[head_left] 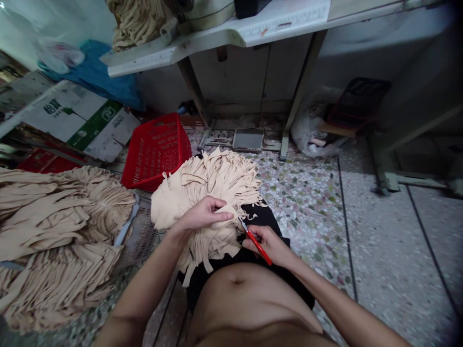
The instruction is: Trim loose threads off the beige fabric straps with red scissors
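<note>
Beige fabric bundle point(206, 185): a thick fan of cut strips lies across the person's lap, on the black garment point(265, 217), near and centre in the scene. The strip ends splay toward the far side. Resting it on the lap puts it within easy reach of both hands and, by judgement, leaves neither hand carrying its weight.

Left hand point(202, 214): closed in a pinch. Thumb and fingers grip one strip end at the near right edge of the bundle. The pinch appears to lift that end clear of its neighbours and hold it taut toward the blades.

Right hand point(269, 246): closed around the red-handled snips point(255, 241). The handle lies along the palm and the metal tips point left and far, just beside the pinched end. Whether the blades touch the fabric cannot be told.

Surroundings:
- A larger pile of the same beige strips point(54, 226) lies at the left, draped over a grey crate point(142, 236), close to the left arm.
- A red basket point(155, 149) stands on the speckled floor point(379, 241) just beyond the bundle.
- A printed cardboard box point(79, 120) lies at the far left.
- A white worktop point(253, 29) on a metal frame spans the far side and carries more beige cloth at its left end.
</note>
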Demonstrator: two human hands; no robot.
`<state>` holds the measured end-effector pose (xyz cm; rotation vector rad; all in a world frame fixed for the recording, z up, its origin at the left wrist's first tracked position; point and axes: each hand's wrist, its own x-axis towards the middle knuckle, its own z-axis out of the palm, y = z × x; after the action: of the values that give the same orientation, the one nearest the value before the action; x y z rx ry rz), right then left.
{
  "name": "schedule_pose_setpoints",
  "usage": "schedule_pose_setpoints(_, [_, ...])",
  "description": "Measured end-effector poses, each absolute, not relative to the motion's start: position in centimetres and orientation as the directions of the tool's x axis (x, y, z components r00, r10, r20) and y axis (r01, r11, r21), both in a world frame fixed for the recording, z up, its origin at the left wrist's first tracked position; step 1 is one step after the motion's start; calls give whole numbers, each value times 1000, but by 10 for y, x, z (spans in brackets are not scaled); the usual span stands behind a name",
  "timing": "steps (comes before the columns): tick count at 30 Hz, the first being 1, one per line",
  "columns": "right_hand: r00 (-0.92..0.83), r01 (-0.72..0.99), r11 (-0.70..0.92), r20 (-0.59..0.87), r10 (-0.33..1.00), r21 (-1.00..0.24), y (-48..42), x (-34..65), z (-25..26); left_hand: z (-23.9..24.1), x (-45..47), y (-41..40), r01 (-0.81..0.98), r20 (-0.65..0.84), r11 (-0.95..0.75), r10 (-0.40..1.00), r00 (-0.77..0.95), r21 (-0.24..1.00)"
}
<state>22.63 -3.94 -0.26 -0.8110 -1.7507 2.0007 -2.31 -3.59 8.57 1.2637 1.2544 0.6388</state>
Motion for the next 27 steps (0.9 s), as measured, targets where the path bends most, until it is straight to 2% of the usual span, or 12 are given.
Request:
schedule_pose_setpoints(5, [-810,71,-69,-98,578,-995,-39,228,1,88,-17,-35,296,-375,277,854,360,914])
schedule_pose_setpoints(12, [-758,92,-21,-84,647,-996,-38,226,-1,84,-8,-36,325,-395,273,820,414,906])
schedule_pose_setpoints(17, [-712,132,-33,-118,692,-991,-47,233,-8,95,-8,-43,415,-317,113,827,464,903])
schedule_pose_setpoints(20, [-683,137,-97,-165,712,-986,-54,239,-18,97,-21,-57,469,-358,39,704,614,882])
schedule_pose_setpoints(23, [-636,125,-209,-240,734,-970,-56,241,-29,83,-41,-78,494,-461,96,543,702,864])
schedule_pose_setpoints(27, [-584,84,-331,-315,748,-940,-49,235,-34,68,-62,-98,497,-583,309,500,640,811])
